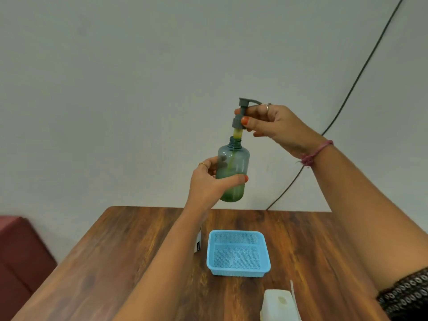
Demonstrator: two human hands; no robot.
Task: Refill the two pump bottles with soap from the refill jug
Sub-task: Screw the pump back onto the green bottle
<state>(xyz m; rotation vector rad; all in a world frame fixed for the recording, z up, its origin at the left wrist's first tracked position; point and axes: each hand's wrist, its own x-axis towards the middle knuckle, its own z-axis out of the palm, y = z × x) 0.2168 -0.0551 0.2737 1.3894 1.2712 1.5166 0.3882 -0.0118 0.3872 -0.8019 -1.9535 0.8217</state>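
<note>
— Where's the pump bottle?
— Clamped upright in the left hand, above the surface.
— And the right hand?
— Just above it, pinching the grey pump head, lifted clear of the neck.

There is one view only, from a camera on the person's head, close behind the raised left hand and right hand, facing forward and down. Below the hands lies the surface, beyond them the wall.

Dark wooden table, empty blue mesh basket mid-table, white jug at near edge
</note>
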